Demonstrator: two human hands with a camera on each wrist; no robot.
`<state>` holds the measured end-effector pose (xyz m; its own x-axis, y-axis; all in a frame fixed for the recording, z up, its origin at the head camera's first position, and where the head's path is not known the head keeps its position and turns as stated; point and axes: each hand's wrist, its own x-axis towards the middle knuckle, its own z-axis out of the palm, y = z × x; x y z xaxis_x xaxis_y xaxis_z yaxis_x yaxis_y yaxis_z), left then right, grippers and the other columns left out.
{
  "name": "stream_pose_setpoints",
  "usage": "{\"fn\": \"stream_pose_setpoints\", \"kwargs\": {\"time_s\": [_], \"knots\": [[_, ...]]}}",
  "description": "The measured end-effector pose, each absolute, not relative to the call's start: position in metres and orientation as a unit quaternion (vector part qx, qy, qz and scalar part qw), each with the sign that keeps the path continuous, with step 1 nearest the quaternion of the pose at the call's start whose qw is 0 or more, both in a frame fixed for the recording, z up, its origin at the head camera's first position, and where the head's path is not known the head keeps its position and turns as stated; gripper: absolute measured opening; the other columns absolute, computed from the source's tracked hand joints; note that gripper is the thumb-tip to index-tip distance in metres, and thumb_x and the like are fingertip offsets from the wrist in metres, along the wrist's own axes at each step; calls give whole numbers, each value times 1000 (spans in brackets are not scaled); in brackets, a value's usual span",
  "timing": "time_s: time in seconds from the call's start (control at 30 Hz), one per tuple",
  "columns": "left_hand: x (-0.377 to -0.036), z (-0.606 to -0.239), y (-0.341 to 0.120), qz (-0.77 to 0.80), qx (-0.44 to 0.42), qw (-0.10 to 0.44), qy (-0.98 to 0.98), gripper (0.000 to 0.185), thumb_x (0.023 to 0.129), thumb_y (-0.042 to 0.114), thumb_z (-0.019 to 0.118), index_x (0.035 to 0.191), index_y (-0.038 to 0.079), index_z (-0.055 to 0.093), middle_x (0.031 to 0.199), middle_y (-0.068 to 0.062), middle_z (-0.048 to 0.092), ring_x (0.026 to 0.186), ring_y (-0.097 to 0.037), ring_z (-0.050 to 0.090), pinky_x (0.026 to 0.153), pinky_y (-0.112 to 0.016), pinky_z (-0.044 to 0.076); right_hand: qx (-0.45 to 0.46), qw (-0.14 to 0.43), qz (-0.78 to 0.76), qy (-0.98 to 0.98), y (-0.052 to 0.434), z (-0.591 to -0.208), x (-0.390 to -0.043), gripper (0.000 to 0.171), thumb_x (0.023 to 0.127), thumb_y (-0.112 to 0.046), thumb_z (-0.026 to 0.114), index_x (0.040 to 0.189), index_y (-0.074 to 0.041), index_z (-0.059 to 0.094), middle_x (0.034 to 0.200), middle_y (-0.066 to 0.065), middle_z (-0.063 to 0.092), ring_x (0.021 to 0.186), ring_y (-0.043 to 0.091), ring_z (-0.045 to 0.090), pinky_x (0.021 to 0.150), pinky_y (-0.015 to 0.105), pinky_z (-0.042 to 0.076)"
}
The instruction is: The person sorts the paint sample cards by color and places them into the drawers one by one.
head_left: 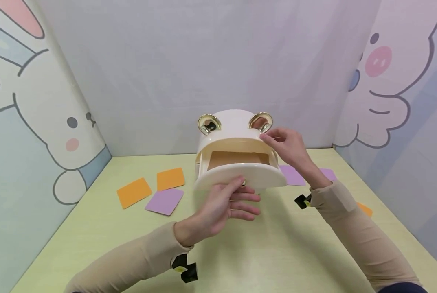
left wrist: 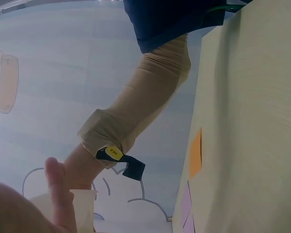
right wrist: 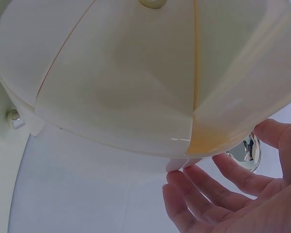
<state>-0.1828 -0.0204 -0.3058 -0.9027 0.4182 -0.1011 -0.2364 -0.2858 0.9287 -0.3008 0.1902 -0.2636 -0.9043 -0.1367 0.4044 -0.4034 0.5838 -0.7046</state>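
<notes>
A glossy white drawer box (head_left: 234, 122) with two gold rings like ears on top stands in the head view's middle. Its rounded drawer (head_left: 218, 176) is pulled out, and tan shows inside. My left hand (head_left: 218, 207) pinches the small gold knob (head_left: 244, 183) on the drawer front, thumb on top, other fingers stretched out to the right. My right hand (head_left: 288, 146) holds the box's upper right edge beside the right gold ring (head_left: 261, 121). In the right wrist view its bent fingers (right wrist: 203, 189) lie along the side of the white casing (right wrist: 121, 87).
Left of the box lie two orange cards (head_left: 134, 193) and a purple card (head_left: 165, 201) on the pale table (head_left: 262, 252). Purple cards (head_left: 292, 175) lie to its right, partly behind the right arm, with an orange card (head_left: 365, 209) nearer. A light wall (head_left: 218, 57) stands behind.
</notes>
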Motion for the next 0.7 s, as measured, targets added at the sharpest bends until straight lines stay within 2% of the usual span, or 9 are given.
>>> {"fn": "stream_pose_setpoints", "kwargs": {"time_s": [0.3, 0.7], "knots": [[-183, -303, -18, 808, 75, 186, 554, 37, 100, 31, 50, 100, -4, 61, 88, -12, 75, 65, -20, 72, 65, -38, 60, 158, 156, 427, -877, 191, -265, -301, 43, 92, -43, 61, 105, -3, 69, 107, 16, 70, 100, 31, 67, 87, 40, 49], [-194, -299, -21, 797, 81, 185, 570, 42, 100, 32, 48, 103, -8, 60, 89, -13, 75, 63, -18, 72, 62, -33, 60, 154, 148, 431, -877, 192, -264, -302, 45, 92, -44, 61, 107, -2, 68, 110, 17, 70, 103, 34, 68, 89, 47, 51]]}}
